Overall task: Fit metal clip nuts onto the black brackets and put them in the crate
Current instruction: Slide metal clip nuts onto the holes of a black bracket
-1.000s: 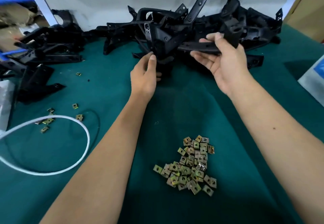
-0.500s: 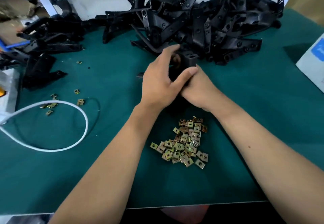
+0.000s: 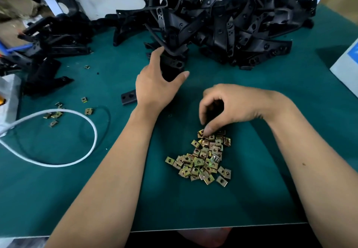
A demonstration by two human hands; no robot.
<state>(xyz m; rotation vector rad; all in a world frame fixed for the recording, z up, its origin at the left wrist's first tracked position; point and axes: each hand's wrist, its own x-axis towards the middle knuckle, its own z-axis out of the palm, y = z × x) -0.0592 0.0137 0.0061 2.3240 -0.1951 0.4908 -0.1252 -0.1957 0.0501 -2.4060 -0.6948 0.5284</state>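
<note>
While gripping bracket [image 3: 171, 67], curled hands [image 3: 155, 90]

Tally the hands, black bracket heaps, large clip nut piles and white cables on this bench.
Hands: 2 (left hand, right hand)
Black bracket heaps: 2 (rear heap, left heap)
Large clip nut pile: 1
White cable: 1
Total: 6

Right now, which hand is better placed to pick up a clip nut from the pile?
The right hand: its fingertips already touch the top of the clip nut pile, while the left hand grips a black bracket.
</note>
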